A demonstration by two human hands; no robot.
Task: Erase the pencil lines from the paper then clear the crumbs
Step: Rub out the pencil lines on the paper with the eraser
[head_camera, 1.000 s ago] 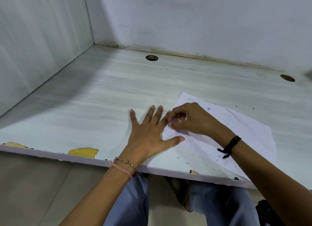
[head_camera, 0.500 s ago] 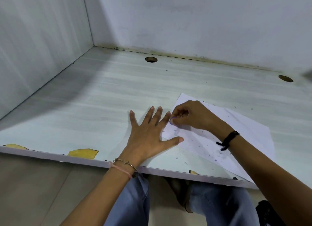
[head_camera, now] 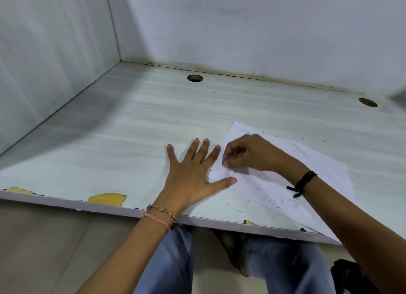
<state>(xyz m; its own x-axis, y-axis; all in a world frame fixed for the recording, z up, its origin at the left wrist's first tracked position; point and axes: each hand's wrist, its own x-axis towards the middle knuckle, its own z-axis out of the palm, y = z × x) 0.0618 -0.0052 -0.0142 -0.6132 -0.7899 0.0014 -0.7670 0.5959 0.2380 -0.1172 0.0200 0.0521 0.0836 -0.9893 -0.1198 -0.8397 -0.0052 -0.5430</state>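
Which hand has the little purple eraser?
The right hand, wearing the black wristband, pinches the purple eraser against the paper; the left hand just lies flat, fingers spread.

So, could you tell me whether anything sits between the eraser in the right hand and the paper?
Nothing visible does. The right hand pinches the purple eraser against the paper near its left corner; the left hand lies flat beside it, thumb on the paper's edge.

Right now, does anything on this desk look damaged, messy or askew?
Yes. The front edge of the desk is chipped, showing yellow patches. The paper lies askew, one corner reaching the front edge. Dark crumbs are scattered across the paper and the desk near it.
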